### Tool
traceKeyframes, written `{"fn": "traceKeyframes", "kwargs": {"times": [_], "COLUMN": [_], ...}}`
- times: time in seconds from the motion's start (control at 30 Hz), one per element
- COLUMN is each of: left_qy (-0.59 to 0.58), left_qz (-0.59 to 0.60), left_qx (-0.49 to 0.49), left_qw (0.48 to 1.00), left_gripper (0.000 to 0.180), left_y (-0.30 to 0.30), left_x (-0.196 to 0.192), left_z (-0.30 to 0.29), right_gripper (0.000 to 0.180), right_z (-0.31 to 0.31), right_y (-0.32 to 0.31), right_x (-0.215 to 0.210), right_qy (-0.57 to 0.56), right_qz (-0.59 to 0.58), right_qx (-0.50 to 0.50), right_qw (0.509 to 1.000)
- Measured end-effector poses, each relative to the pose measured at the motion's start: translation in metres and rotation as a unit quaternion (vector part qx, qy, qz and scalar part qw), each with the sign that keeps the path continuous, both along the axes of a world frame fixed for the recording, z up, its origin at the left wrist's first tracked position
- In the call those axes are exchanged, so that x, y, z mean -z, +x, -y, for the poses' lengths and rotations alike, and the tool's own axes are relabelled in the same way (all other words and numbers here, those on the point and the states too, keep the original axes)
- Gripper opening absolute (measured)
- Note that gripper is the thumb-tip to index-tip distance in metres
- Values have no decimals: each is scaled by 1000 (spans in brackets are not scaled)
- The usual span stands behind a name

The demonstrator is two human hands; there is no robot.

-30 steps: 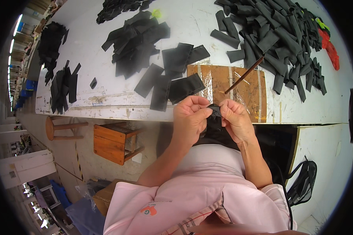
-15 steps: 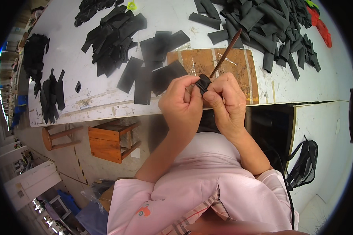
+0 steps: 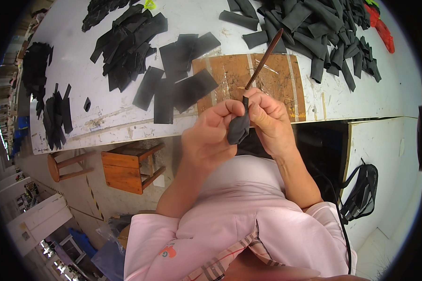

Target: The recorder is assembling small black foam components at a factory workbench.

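Observation:
Over the near edge of the table, both my hands meet on a small folded piece of black fabric (image 3: pixel 238 129). Its narrow upper edge sits between the pinched fingers of my left hand (image 3: pixel 210 133) and my right hand (image 3: pixel 273 119), while the rest hangs down as a rounded pouch shape. A thin brown stick with a tapered end (image 3: pixel 267 55) slants up and away from just beyond my right fingertips. Whether it touches the hand I cannot tell. Behind the hands lies a worn brown board (image 3: pixel 279 77) with strips of tape across it.
Flat black fabric pieces (image 3: pixel 163 100) lie left of the board, with a heap of black strips (image 3: pixel 122 51) beyond. Folded black tubes (image 3: pixel 319 28) are piled at the far right, near a red cloth (image 3: pixel 383 35). A wooden stool (image 3: pixel 122 171) stands below the table edge at left.
The black fabric has been turned and lowered, so that it hangs below my fingers. My left hand has dropped a little, and the whole view has shifted slightly.

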State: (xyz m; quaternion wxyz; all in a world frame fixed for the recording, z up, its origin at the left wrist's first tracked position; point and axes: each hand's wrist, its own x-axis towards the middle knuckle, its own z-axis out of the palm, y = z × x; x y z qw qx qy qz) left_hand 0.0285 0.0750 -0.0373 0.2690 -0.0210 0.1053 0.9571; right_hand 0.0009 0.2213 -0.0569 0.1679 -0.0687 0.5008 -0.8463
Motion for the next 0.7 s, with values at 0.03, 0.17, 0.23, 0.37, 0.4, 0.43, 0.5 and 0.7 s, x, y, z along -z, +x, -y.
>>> {"fn": "traceKeyframes", "kwargs": {"times": [0.03, 0.17, 0.23, 0.37, 0.4, 0.43, 0.5, 0.7], "left_qy": [-31, -556, -611, -611, -556, -494, -478, -93], "left_qz": [-21, -134, -136, -255, -212, -167, -183, -165], "left_qx": [20, -213, -247, -383, -349, -308, -312, -55], "left_qw": [999, 792, 739, 644, 724, 796, 801, 980], "left_gripper": [30, 24, 15, 11, 11, 11, 12, 30], "left_y": [0, 0, 1, -7, -7, -8, -14, -55], "left_x": [-2, -8, -8, -17, -28, -34, -40, -81], "left_z": [1, -23, -33, -42, -41, -40, -37, -17], "right_gripper": [15, 13, 10, 7, 7, 7, 7, 21], "right_z": [0, -6, -9, -14, -14, -15, -17, -24], "right_y": [-1, -9, -14, -16, -16, -18, -24, -50], "right_x": [-1, 0, -11, -43, -49, -53, -63, -112], "right_qy": [-50, -16, 227, 303, 297, 297, 307, 151], "right_qz": [36, -41, -255, -343, -354, -359, -378, -200], "right_qx": [-14, 14, 82, 114, 118, 121, 134, 24], "right_qw": [998, 999, 936, 882, 879, 876, 863, 968]}}
